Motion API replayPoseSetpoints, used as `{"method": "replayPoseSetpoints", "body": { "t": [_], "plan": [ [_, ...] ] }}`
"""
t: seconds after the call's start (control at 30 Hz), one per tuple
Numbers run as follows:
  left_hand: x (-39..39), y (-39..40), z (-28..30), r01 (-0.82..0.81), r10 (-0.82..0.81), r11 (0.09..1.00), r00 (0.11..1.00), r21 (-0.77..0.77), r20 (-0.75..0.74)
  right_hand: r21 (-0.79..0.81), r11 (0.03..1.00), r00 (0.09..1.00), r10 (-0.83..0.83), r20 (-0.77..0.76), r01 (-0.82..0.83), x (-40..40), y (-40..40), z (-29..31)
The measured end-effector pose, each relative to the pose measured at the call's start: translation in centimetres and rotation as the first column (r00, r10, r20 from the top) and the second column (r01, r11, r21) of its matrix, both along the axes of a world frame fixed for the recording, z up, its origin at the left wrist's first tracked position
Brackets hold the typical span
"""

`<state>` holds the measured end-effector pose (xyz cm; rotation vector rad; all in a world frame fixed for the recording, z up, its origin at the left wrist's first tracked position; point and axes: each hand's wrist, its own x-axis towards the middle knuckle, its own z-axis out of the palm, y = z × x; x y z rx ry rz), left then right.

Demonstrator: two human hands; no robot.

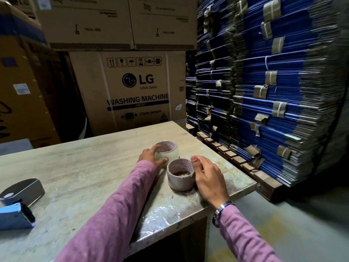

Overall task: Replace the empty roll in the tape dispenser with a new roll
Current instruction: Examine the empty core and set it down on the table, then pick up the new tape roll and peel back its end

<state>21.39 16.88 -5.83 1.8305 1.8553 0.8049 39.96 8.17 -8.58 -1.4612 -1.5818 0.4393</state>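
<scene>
A new roll of clear tape (169, 152) stands on the table (75, 167), and my left hand (151, 155) grips it with fingers over its top rim and thumb against its side. Just in front of it stands the empty cardboard core (180, 179). My right hand (207, 176) curls round the core's right side, thumb at its rim. The blue and grey tape dispenser (18, 203) lies at the table's left edge, far from both hands.
Large cardboard appliance boxes (132, 91) are stacked behind the table. A tall stack of bundled blue flat cartons (264, 91) stands on a pallet to the right. A crumpled clear plastic patch (162, 216) lies near the table's front edge.
</scene>
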Motion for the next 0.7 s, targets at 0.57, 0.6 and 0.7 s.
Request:
{"method": "replayPoseSetpoints", "body": {
  "t": [0.57,0.6,0.7],
  "plan": [
    [-1.5,-5.0,1.8,0.017,-0.065,0.944,0.989,0.33,0.135,0.135,0.991,0.978,-0.043,0.203,0.015,-0.9,-0.9,2.0],
    [-1.9,-5.6,1.9,0.019,-0.07,0.937,0.988,0.348,0.135,0.174,0.985,0.972,-0.038,0.231,-0.003,-1.2,-1.1,2.6],
    [-3.3,-7.3,2.2,0.028,-0.102,0.922,0.98,0.386,0.173,0.243,0.967,0.966,0.017,0.257,-0.081,-2.8,-1.8,4.3]
  ]
}}
